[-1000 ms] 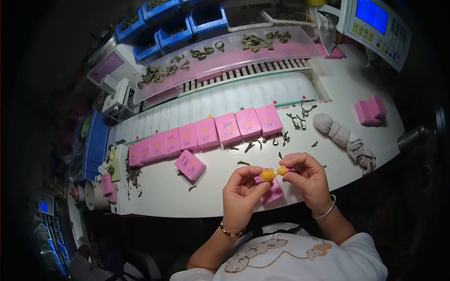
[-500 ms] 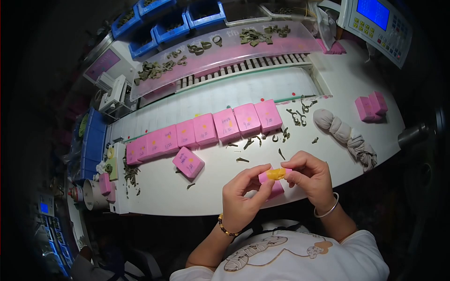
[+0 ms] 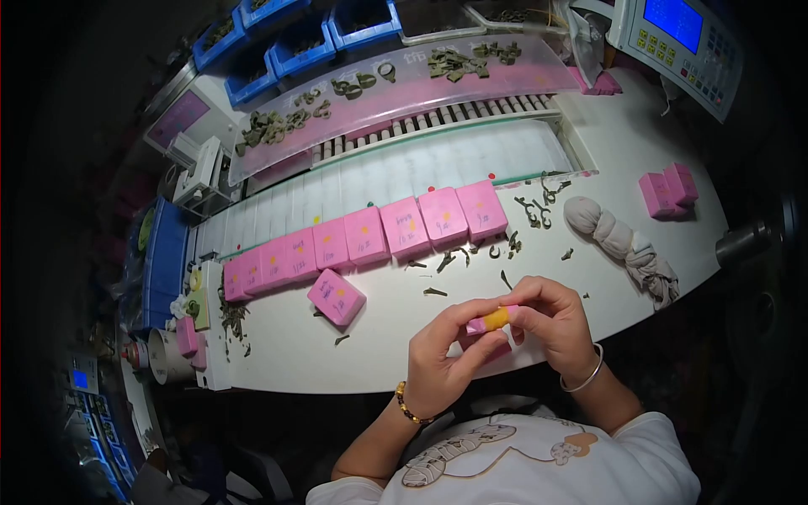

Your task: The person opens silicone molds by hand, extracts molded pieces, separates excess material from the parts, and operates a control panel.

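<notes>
Near the front edge of the table, my left hand (image 3: 444,347) and my right hand (image 3: 551,324) pinch a small pink-and-yellow piece (image 3: 498,318) between them. Its yellow part looks like a smooth band in the middle, with pink on both ends; what it is made of I cannot tell. My fingertips cover some of it. Just below, partly hidden by my left hand, lies a pink block (image 3: 498,352). A single pink block (image 3: 337,297) with handwriting and a yellow dot sits tilted to the left, in front of a row of similar pink blocks (image 3: 366,234).
Small dark metal-like pieces (image 3: 534,210) lie scattered on the white table (image 3: 404,337). A twisted grey cloth (image 3: 619,244) and two pink blocks (image 3: 665,192) are at right. Behind the row runs a white conveyor (image 3: 396,168); blue bins (image 3: 307,50) and a control panel (image 3: 673,50) stand farther back.
The yellow part has gone from lumpy and stretched out to a smoother, shorter band. My hands have come slightly closer together. Coloured dots on the conveyor have shifted left.
</notes>
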`<act>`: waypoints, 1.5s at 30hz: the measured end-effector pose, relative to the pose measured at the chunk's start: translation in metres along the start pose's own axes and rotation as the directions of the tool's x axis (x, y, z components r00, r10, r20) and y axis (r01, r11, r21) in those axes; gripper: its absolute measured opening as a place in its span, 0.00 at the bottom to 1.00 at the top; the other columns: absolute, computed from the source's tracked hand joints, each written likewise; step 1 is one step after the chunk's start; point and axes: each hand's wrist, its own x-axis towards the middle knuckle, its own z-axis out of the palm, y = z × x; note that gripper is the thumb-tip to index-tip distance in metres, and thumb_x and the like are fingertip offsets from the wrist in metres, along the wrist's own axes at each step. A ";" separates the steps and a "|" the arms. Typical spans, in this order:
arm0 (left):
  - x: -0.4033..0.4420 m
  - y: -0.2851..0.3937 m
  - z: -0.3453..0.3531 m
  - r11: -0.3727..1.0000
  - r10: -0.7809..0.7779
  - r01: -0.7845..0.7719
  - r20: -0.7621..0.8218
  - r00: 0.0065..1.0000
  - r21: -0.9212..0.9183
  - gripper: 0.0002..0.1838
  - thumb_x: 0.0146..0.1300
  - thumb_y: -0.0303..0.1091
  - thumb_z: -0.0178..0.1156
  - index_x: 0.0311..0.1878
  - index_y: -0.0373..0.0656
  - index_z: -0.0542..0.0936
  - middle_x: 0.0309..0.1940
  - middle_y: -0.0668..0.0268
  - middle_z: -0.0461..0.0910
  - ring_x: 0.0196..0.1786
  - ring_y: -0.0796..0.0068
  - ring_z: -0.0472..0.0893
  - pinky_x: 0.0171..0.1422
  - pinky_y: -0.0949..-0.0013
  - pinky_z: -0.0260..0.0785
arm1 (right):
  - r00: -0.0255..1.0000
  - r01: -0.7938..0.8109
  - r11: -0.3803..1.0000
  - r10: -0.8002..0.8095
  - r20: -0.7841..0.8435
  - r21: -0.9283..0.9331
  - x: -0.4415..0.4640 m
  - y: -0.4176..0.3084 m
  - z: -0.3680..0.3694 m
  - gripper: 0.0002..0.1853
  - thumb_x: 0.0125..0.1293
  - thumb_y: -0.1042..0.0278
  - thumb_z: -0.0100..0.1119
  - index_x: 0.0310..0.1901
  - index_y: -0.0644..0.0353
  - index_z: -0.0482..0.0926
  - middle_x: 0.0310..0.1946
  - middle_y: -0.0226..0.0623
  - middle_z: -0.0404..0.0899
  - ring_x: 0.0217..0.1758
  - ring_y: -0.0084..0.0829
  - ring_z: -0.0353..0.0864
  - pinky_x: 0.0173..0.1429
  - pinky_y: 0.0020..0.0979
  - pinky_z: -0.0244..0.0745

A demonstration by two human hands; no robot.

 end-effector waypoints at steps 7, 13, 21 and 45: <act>0.011 -0.002 -0.008 0.831 0.355 -0.345 0.062 0.933 0.436 0.22 0.54 0.17 0.72 0.54 0.36 0.83 0.41 0.57 0.85 0.38 0.68 0.86 0.44 0.70 0.79 | 0.970 0.226 0.770 -0.234 0.066 -0.597 0.006 -0.014 0.009 0.23 0.62 0.69 0.76 0.58 0.62 0.84 0.49 0.38 0.83 0.48 0.25 0.82 0.43 0.26 0.80; 0.017 -0.001 -0.003 0.693 0.445 -0.449 0.156 0.882 0.564 0.24 0.49 0.15 0.69 0.53 0.37 0.84 0.36 0.59 0.82 0.35 0.62 0.84 0.36 0.65 0.78 | 0.944 0.303 0.636 -0.304 0.129 -0.709 0.006 -0.023 0.013 0.28 0.59 0.61 0.78 0.60 0.61 0.83 0.50 0.41 0.83 0.52 0.39 0.83 0.54 0.36 0.80; 0.020 0.001 -0.002 0.804 0.375 -0.343 0.032 0.926 0.486 0.28 0.57 0.19 0.74 0.62 0.39 0.79 0.39 0.58 0.85 0.37 0.65 0.85 0.38 0.66 0.79 | 0.743 0.251 0.017 -0.644 0.181 -0.968 0.034 -0.055 -0.039 0.25 0.60 0.68 0.73 0.61 0.55 0.84 0.53 0.41 0.78 0.54 0.45 0.79 0.60 0.42 0.77; -0.005 -0.014 -0.037 0.855 0.204 -0.118 -0.118 0.972 0.505 0.25 0.59 0.20 0.72 0.61 0.37 0.79 0.40 0.58 0.84 0.37 0.70 0.83 0.41 0.69 0.78 | 0.891 0.064 -0.039 -0.448 0.075 -0.997 0.002 -0.078 -0.111 0.23 0.57 0.73 0.71 0.56 0.60 0.82 0.50 0.43 0.81 0.56 0.47 0.79 0.61 0.43 0.74</act>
